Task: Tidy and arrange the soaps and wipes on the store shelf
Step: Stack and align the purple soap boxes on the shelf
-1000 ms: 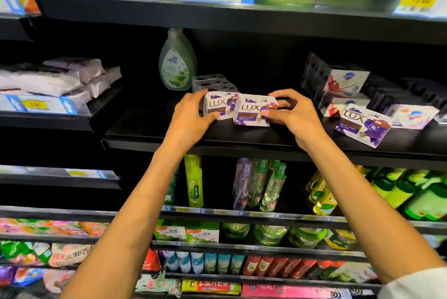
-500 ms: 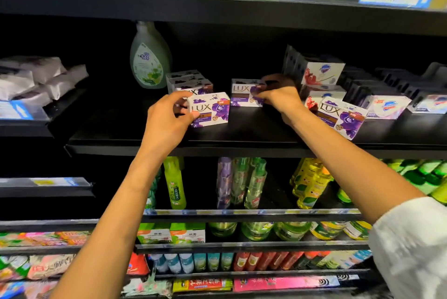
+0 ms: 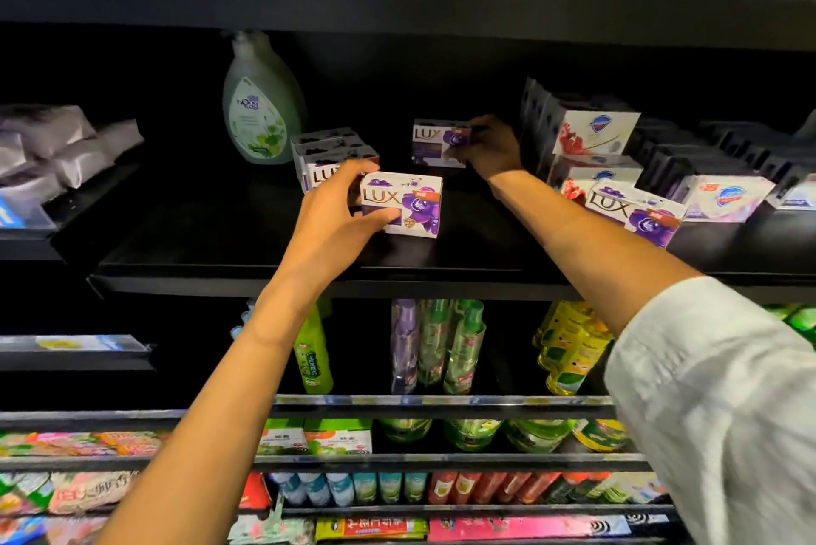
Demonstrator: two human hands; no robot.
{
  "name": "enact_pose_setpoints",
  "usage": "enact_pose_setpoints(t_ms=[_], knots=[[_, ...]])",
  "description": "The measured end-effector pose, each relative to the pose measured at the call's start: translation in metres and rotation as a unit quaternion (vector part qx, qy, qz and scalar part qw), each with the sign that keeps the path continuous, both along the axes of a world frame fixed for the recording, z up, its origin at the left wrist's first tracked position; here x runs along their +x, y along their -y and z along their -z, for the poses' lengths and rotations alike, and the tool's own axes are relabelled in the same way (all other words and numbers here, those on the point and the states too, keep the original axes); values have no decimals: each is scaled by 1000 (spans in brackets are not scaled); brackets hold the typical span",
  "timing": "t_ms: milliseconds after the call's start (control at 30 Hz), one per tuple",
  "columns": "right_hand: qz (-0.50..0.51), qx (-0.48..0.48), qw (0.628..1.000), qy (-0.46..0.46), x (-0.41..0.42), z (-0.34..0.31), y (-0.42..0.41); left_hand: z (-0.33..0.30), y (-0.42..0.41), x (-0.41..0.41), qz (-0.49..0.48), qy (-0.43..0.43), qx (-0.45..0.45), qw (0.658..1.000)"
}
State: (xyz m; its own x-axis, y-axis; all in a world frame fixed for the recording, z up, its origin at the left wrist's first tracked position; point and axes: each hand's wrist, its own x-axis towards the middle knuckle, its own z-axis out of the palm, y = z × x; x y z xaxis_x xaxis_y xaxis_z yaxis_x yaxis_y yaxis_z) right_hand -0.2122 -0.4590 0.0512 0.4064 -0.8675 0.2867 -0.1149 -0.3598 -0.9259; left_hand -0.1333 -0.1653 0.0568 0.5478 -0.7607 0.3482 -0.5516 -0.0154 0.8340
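Purple Lux boxes are being lined up: the left hand (image 3: 335, 213) grips the front box (image 3: 404, 204), the right hand (image 3: 490, 147) pinches the rear box (image 3: 435, 143) deep on the shelf (image 3: 229, 244); next, square both beside the Lux stack (image 3: 329, 160).

I see the shelf (image 3: 265, 253) carrying it all; my left hand (image 3: 335, 213) holds a soap box (image 3: 408, 204) near the front; behind and left of it sits a stack of boxes (image 3: 329, 156); the bottle (image 3: 260, 103) stands further left at the back; my right hand (image 3: 490, 147) grips a second box (image 3: 435, 143) deeper in; another box (image 3: 636, 211) lies to the right; wipes packs (image 3: 57, 143) sit far left.
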Motion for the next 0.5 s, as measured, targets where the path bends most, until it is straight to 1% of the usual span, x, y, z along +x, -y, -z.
enact_pose_setpoints(t_ms=[167,300,433,500], knots=[[5,7,1000,-12,20,-6,21,4,2,3,3,17,5,1000],[10,17,999,-42,39,-8,44,6,5,5,0,26,8,1000],[41,-13,997,-58,50,0,65,8,5,5,2,47,2,999],[40,-24,995,-90,47,-2,64,8,4,5,4,61,2,998]])
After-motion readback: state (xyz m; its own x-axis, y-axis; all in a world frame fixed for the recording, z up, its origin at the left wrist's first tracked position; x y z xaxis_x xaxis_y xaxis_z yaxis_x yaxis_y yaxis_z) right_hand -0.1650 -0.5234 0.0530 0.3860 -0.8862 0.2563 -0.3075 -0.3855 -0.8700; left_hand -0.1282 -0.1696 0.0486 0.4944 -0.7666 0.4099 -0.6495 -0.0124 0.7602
